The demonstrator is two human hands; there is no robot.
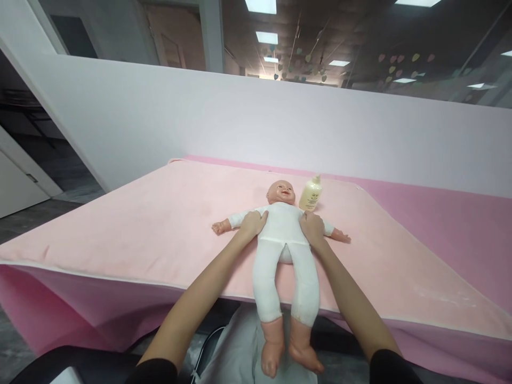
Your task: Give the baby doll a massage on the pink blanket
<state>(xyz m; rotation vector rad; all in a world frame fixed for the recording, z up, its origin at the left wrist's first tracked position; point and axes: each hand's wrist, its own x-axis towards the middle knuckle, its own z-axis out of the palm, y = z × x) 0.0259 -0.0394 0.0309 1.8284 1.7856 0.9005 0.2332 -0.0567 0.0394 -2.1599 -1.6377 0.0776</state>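
A baby doll [285, 226] with a white cloth body lies on its back, its head away from me and its arms spread. Its legs reach over the table's near edge, so the feet hang above my lap. My left hand [253, 223] grips the doll's side under its arm, thumb on the chest. On the opposite side my right hand [312, 226] is wrapped round the torso in the same way. The fingers of both hands are partly hidden beneath the doll. A pale yellow pump bottle [311, 193] stands just beyond the doll's shoulder, right of its head.
A light pink blanket [120, 224] covers most of the table, over a darker pink cloth [448, 224] showing at the right and front. A white wall [280, 122] with a window above rises behind the table. Below the near edge is a black chair [92, 362].
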